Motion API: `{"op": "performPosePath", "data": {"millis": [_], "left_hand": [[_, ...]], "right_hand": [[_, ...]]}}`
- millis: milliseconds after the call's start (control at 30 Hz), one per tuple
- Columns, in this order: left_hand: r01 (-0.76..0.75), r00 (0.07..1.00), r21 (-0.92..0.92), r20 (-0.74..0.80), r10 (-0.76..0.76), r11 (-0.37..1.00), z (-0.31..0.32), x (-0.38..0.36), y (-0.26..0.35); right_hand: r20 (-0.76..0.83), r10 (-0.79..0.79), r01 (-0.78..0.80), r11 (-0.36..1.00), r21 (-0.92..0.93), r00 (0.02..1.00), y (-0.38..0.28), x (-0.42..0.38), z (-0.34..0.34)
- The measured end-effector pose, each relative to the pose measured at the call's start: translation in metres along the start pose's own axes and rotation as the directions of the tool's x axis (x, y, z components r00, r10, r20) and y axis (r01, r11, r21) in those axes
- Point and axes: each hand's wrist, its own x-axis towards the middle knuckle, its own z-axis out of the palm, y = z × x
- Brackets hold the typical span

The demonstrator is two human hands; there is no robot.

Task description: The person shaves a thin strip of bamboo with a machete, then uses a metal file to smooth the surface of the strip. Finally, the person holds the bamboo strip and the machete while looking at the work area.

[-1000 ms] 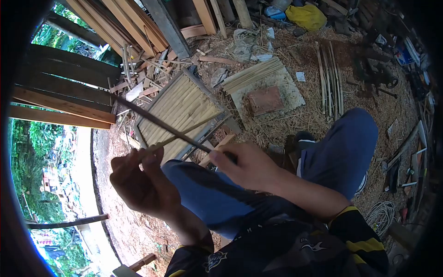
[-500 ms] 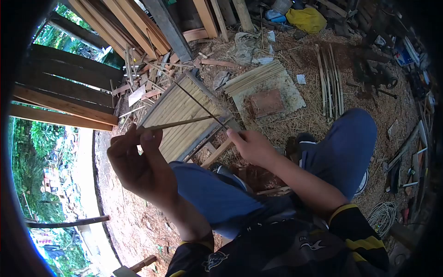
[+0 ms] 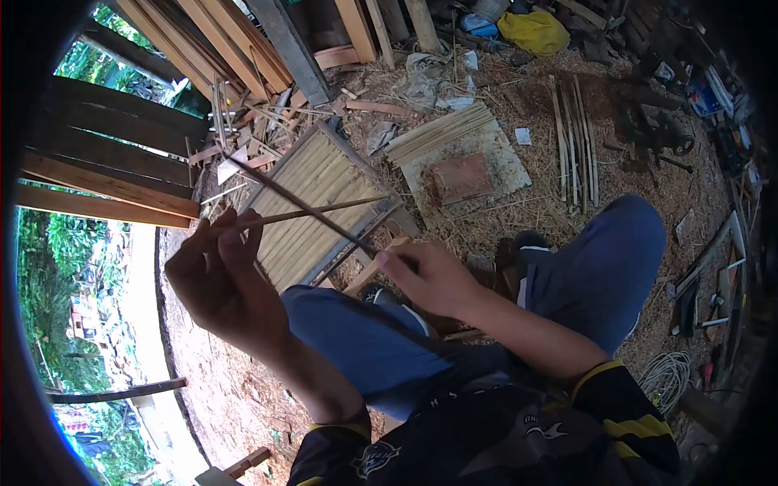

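My left hand (image 3: 223, 283) is raised at the left, its fingers pinched on a thin bamboo stick (image 3: 356, 202) that points right. My right hand (image 3: 433, 279) is closed around the near end of a long dark blade (image 3: 275, 188); its fist hides the handle. The blade slants up to the left and crosses the stick around its middle in this view. Below and beyond both hands lies a framed panel of bamboo slats (image 3: 324, 170).
A board (image 3: 508, 172) carries thin bamboo strips (image 3: 446, 134) and a reddish block (image 3: 462, 176). Several longer strips (image 3: 577, 154) lie on the shavings to the right. Planks (image 3: 207, 40) lean at the back left. A cable coil (image 3: 666, 381) sits at lower right.
My right hand has moved left and slightly down. The blade now reaches farther left and crosses the stick nearer my left hand, instead of near the stick's far end.
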Motion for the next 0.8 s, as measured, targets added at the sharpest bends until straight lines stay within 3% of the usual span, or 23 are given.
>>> {"op": "performPosePath", "data": {"millis": [67,167,267,367,467,567,800], "left_hand": [[0.011,1.000,0.013,0.027,-0.011,1.000,0.000,0.003,0.000],[0.009,0.999,0.008,0.041,-0.009,1.000,0.003,0.012,0.000],[-0.018,0.997,0.025,0.072,0.016,1.000,0.002,0.013,-0.002],[-0.038,0.996,0.008,0.078,0.038,0.999,0.004,0.008,0.001],[-0.033,0.991,-0.007,0.127,0.034,0.999,0.005,0.007,0.004],[-0.005,0.988,-0.003,0.154,0.005,1.000,0.004,0.005,0.008],[0.050,0.986,-0.024,0.157,-0.046,0.998,0.007,0.010,0.016]], "right_hand": [[-0.013,-0.007,0.006,1.000,-0.015,1.000,0.004,-0.001,0.003],[-0.039,0.286,-0.281,0.955,0.100,0.957,0.028,0.012,0.000],[0.065,0.118,-0.122,0.990,0.068,0.991,-0.005,0.006,0.000],[0.132,-0.009,-0.019,0.979,0.204,0.991,-0.046,-0.001,0.000],[0.106,0.086,-0.103,0.981,0.165,0.991,-0.046,0.000,-0.005],[-0.022,0.157,-0.153,0.980,0.128,0.987,-0.023,0.007,-0.005],[0.042,0.116,-0.122,0.973,0.195,0.992,-0.040,0.006,-0.016]]}}
